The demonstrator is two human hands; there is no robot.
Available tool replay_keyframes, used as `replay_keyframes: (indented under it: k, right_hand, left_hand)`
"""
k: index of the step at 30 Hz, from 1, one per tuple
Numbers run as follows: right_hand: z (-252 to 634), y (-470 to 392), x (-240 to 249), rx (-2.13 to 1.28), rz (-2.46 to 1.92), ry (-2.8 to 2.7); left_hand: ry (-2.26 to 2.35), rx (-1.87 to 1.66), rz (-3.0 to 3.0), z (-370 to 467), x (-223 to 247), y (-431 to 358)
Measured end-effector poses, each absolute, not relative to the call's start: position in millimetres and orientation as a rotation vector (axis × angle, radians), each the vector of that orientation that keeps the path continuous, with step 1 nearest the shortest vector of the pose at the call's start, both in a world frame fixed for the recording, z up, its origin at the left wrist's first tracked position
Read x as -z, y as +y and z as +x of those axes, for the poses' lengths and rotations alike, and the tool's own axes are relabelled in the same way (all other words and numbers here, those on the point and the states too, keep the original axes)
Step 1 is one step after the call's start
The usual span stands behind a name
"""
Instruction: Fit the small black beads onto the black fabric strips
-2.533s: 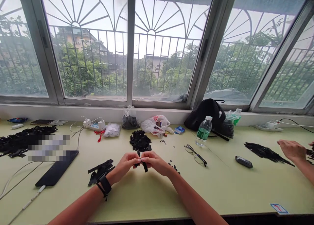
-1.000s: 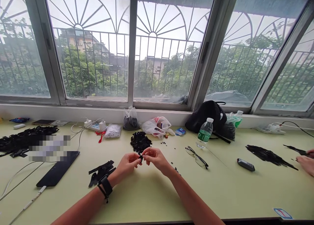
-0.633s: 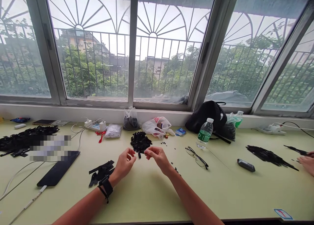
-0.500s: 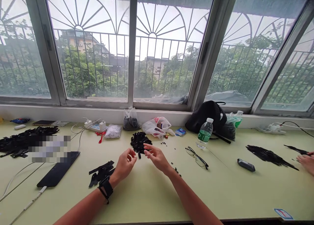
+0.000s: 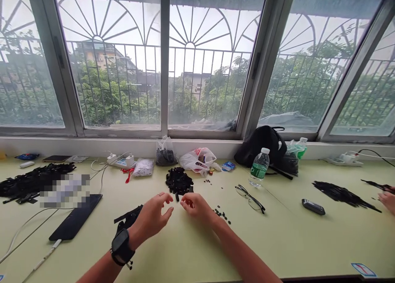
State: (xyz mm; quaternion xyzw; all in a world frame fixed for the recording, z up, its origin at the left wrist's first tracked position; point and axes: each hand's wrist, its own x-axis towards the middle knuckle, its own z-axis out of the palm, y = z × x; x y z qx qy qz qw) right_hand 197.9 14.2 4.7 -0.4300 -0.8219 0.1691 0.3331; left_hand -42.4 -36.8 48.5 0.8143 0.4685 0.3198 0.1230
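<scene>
My left hand point(image 5: 154, 215), with a black watch point(image 5: 121, 246) on the wrist, is raised over the table, thumb and fingers apart and nothing seen between them. Close beside it, my right hand point(image 5: 196, 208) has its fingers drawn together in a pinch; what they hold, if anything, is hidden. Just beyond both hands lies a pile of short black strips point(image 5: 178, 179). A few more black strips point(image 5: 125, 216) lie partly behind my left hand. Small black round pieces point(image 5: 222, 214) are scattered to the right of my right forearm.
Eyeglasses point(image 5: 250, 198), a water bottle point(image 5: 259, 168) and a black bag point(image 5: 262, 147) stand or lie to the right. A phone on a cable point(image 5: 75, 217) and a large heap of black strips point(image 5: 33, 178) are at left. Another person's hand point(image 5: 387, 200) shows at the right edge.
My left hand has come nearer and turned, covering more of the loose strips. My right hand has drawn back from the pile, its fingers closing together. The view has shifted slightly.
</scene>
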Motion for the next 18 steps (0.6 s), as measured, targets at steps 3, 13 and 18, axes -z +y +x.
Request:
replay_keyframes:
  k: [3,13,18]
  right_hand:
    - [198.7,15.8,-3.2,-0.427,-1.136,-2.144]
    - [194.9,11.8,-1.0,-0.375,-1.138,-2.179]
    - [194.5,12.1,-0.6,-0.352,-1.149,-2.188]
  left_hand:
    - [1.309,-0.723,2.499,-105.0,-60.2,-41.6]
    - [1.265,-0.561,2.468,-163.7,-8.9,-49.9]
    - [1.194,-0.681,2.432,-137.1,-18.8,-44.8]
